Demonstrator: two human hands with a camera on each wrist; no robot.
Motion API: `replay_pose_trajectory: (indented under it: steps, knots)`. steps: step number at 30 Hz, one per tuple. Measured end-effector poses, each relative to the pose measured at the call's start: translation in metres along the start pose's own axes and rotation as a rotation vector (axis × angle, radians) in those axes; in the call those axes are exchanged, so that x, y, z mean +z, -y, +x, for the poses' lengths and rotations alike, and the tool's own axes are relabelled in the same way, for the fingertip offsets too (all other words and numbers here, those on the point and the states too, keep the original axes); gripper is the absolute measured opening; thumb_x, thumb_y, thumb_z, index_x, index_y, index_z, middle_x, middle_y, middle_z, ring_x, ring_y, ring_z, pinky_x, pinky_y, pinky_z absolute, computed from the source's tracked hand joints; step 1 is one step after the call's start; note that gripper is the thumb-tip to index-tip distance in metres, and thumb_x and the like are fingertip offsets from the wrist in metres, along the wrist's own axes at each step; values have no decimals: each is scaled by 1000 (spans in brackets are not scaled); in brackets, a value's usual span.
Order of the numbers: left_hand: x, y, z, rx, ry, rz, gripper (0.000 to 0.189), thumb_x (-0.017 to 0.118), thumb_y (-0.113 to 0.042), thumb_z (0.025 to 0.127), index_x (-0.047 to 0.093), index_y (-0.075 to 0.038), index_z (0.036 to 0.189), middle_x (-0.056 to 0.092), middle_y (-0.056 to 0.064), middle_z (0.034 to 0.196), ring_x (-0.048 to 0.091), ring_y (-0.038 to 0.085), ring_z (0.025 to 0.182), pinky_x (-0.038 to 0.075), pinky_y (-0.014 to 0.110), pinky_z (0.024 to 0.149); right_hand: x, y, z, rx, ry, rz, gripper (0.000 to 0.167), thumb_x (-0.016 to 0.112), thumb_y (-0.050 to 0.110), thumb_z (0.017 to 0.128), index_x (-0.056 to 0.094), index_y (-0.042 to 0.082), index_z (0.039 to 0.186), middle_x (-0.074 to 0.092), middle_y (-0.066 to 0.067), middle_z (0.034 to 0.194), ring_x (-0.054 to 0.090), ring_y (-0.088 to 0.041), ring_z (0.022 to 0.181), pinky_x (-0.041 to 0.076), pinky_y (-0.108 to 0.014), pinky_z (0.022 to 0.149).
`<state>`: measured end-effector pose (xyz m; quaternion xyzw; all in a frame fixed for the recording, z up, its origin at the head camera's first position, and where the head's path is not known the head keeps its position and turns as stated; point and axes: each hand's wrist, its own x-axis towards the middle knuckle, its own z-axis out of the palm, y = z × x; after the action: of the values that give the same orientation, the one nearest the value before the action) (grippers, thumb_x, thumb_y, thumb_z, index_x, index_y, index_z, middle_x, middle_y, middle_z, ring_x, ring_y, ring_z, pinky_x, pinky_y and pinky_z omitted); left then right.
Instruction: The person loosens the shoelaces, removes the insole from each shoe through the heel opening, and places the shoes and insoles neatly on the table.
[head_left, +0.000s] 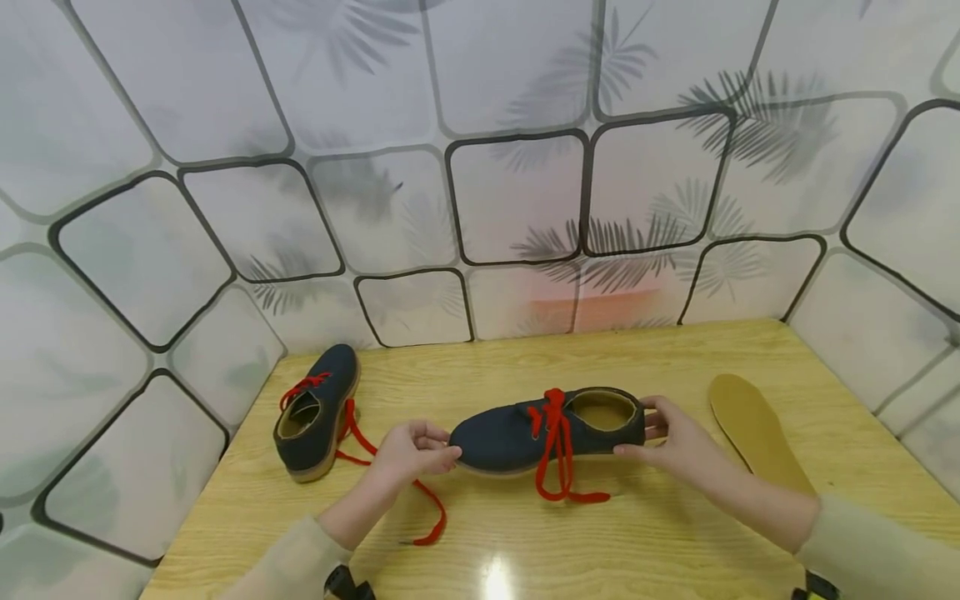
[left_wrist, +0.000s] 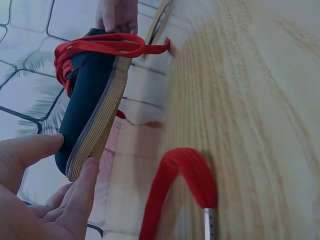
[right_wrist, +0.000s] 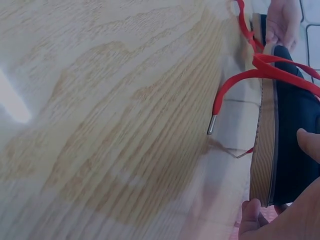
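Altogether, two navy shoes, the held shoe (head_left: 495,437) and the second shoe (head_left: 318,421), each with a red lace, one tan insole (head_left: 757,433), and two bare hands; the held shoe is raised above the middle of the desk (head_left: 637,558), the left grip (head_left: 415,450) pinching its toe, the right grip (head_left: 678,442) clasping its heel; its own lace (head_left: 553,417) droops down the near side; the second shoe sits at far left, its loose lace (head_left: 443,515) passing behind the left forearm (head_left: 363,504); the right forearm (head_left: 750,504) overlaps the insole's near end; the held shoe's long axis runs crosswise, toe leftward, heel rightward, opening upward.
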<state>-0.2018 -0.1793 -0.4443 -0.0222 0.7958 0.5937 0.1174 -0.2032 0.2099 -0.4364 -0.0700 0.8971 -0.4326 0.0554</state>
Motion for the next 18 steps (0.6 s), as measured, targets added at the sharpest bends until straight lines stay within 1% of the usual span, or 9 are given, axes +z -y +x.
replay_pose_trajectory:
  steps: [5, 11, 18]
  knots:
    - [0, 8, 0, 0, -9, 19, 33, 83, -8, 92, 66, 8, 116, 75, 11, 92, 75, 16, 74, 69, 34, 77, 6, -4, 2, -11, 10, 36, 79, 91, 20, 85, 47, -11, 143, 68, -29, 122, 70, -34, 107, 64, -36, 83]
    - [0, 11, 0, 4, -47, 62, 33, 84, -8, 91, 68, 7, 115, 75, 12, 92, 74, 16, 75, 67, 32, 74, 12, -9, 3, -16, 31, 55, 78, 91, 19, 84, 48, -12, 142, 70, -27, 120, 71, -34, 106, 65, -38, 84]
    - [-2, 16, 2, 11, -34, 75, 31, 84, -7, 90, 69, 8, 112, 75, 13, 90, 72, 14, 74, 63, 26, 69, 17, -12, 6, 8, 44, 21, 81, 92, 23, 84, 48, -11, 144, 69, -27, 122, 71, -36, 108, 65, -46, 86]
